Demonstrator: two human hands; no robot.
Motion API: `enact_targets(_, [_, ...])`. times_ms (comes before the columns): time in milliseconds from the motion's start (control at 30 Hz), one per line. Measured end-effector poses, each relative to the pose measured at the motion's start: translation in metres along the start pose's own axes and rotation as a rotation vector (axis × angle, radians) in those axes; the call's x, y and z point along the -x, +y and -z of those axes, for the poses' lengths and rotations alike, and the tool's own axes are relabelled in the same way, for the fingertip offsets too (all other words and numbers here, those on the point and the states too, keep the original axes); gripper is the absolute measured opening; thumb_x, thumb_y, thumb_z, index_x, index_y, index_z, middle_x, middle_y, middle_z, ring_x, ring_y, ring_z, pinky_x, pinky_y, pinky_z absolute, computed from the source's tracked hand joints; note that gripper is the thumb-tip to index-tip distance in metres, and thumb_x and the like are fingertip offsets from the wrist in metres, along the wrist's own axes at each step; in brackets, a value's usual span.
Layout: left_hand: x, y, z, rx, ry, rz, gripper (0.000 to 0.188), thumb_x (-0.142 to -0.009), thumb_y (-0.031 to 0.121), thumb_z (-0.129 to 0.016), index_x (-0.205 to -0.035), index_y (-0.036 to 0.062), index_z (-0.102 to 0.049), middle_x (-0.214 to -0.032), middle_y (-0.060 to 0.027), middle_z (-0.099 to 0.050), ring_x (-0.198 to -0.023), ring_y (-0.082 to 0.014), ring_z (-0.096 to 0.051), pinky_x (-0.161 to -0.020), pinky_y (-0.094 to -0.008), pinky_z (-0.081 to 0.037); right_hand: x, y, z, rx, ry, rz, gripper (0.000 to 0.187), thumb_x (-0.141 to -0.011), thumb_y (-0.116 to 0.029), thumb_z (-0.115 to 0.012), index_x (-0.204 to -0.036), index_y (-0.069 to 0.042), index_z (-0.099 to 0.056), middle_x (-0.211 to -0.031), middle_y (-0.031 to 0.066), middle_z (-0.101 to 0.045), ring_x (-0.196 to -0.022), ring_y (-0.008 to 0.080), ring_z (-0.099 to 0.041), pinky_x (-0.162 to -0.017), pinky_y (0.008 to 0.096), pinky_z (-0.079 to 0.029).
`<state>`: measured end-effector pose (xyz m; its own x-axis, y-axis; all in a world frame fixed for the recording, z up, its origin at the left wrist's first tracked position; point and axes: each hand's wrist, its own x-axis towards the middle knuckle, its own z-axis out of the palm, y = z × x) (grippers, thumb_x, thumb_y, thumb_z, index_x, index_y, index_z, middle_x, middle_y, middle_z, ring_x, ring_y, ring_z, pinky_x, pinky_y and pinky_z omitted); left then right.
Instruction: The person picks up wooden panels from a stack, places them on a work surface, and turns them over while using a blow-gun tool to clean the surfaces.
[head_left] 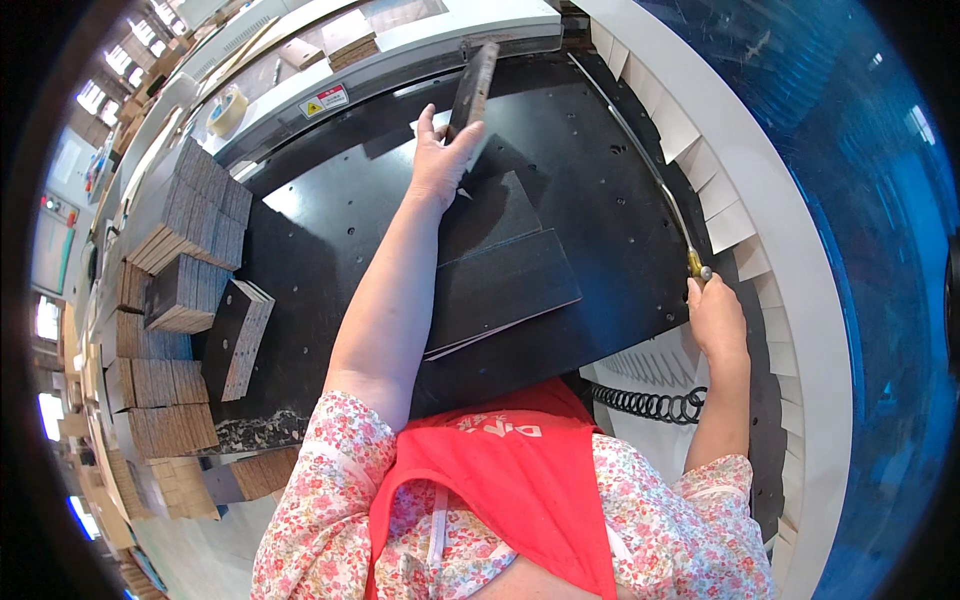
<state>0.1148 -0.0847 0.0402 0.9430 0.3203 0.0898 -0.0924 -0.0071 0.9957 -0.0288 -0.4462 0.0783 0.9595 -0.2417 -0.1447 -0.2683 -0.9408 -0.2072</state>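
Observation:
My left hand (440, 165) reaches to the far side of the black work table (320, 310). Its fingers and thumb grip a dark board (474, 90) that is tilted up on edge. At the right side, my right hand (718, 318) is wrapped round an air blow gun (694, 262) with a yellow body. Its long thin metal tube points away towards the far edge. Between my arms two flat dark panels lie on the table, a nearer panel (510, 290) and a farther panel (500, 212), close against each other.
Several stacks of cut boards (190, 215) line the left side, with a small leaning stack (240, 340) nearest the work. A white machine rail (400, 70) bounds the far side, with a tape roll (228, 112) beyond it. Pale flaps (715, 190) edge the right; a black coiled hose (650, 402) hangs below.

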Motion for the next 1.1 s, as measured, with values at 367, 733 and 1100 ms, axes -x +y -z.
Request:
enact_targets(367, [0.029, 0.022, -0.022, -1.021, -0.029, -0.292, 0.103, -0.068, 0.035, -0.08, -0.152, 0.0137, -0.024, -0.143, -0.0129, -0.046, -0.125, -0.0359, -0.044, -0.108, -0.0491, -0.032, 0.022, -0.079, 0.008, -0.11, -0.115, 0.386, 0.034, -0.098, -0.034, -0.051, -0.101, -0.001, -0.059, -0.089, 0.0234, -0.068, -0.086, 0.0425, -0.066, -0.076, 0.0516, -0.052])
enact_targets(733, [0.027, 0.02, -0.02, -1.008, -0.011, -0.252, 0.1, -0.069, 0.034, -0.079, -0.151, 0.0121, -0.027, -0.142, -0.0139, -0.047, -0.122, -0.0357, -0.046, -0.106, -0.0492, -0.034, 0.012, -0.091, 0.005, -0.112, -0.125, 0.387, 0.034, -0.098, -0.035, -0.05, -0.102, -0.002, -0.059, -0.093, 0.0236, -0.068, -0.091, 0.0423, -0.065, -0.079, 0.0523, -0.052])
enact_targets(1100, [0.005, -0.001, -0.009, -0.587, 0.045, -0.189, 0.093, -0.071, 0.039, -0.079, -0.147, 0.0103, -0.035, -0.133, -0.0212, -0.055, -0.117, -0.037, -0.057, -0.101, -0.0444, -0.044, 0.006, -0.082, -0.008, -0.176, -0.115, 0.413, 0.034, -0.097, -0.034, -0.053, -0.103, -0.001, -0.059, -0.091, 0.0255, -0.067, -0.09, 0.0438, -0.064, -0.079, 0.0522, -0.051])
